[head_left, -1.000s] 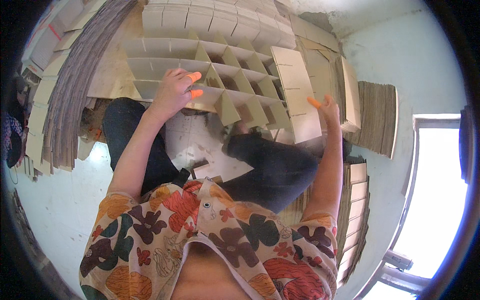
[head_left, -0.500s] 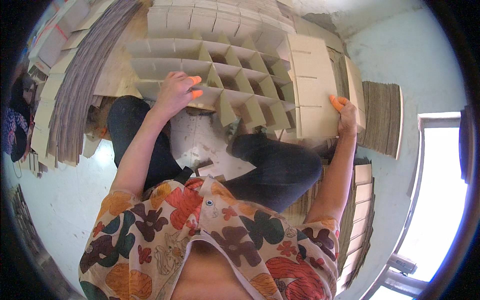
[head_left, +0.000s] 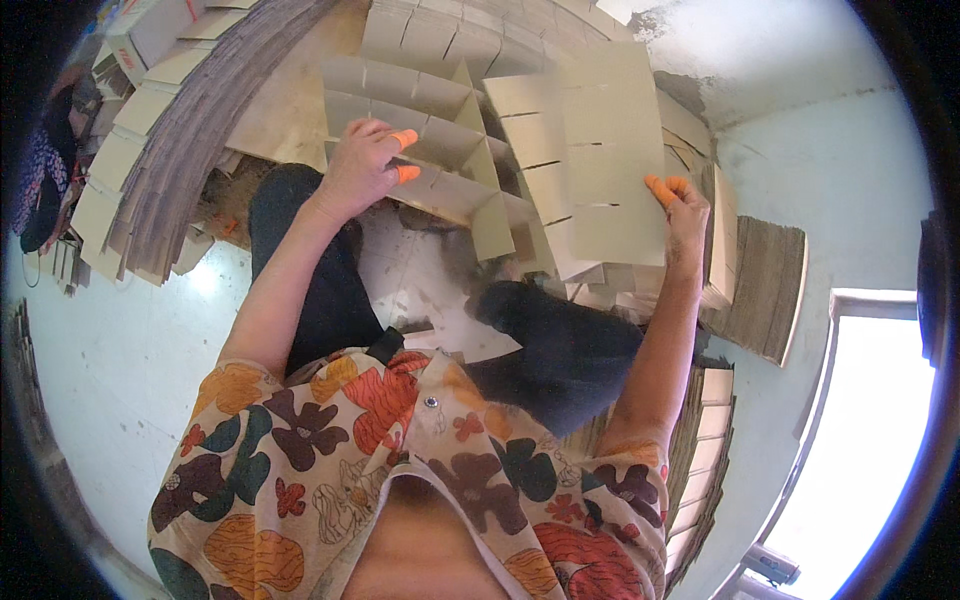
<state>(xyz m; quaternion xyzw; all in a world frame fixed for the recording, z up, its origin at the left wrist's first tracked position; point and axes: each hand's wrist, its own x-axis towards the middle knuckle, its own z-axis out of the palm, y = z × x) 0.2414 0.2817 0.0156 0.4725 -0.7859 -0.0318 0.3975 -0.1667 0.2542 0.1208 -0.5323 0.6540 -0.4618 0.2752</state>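
A grid of interlocked cardboard dividers [head_left: 425,135] stands in front of me, its right side hidden behind flat sheets. My left hand [head_left: 368,172] hovers at its near left side, orange covers on thumb and forefinger, the two tips apart. Whether they touch a divider is unclear. Farther right, my right hand [head_left: 685,215], also with orange finger covers, pinches the right edge of a flat slotted cardboard sheet [head_left: 622,150]. Just left of that sheet, a slanted slotted cardboard panel [head_left: 528,150] shows, partly overlapped by it.
Stacked cardboard strips [head_left: 215,110] lie at the left, with more cardboard stacks [head_left: 440,35] at the back. Another stack [head_left: 765,285] leans by the right wall, and one [head_left: 700,450] sits beside my right arm. My dark-trousered legs [head_left: 560,350] extend below the grid.
The view has shifted, so the grid appears farther right. The held sheet now covers more of the grid's right side, and the slanted panel shows beside it. My left hand keeps its pose.
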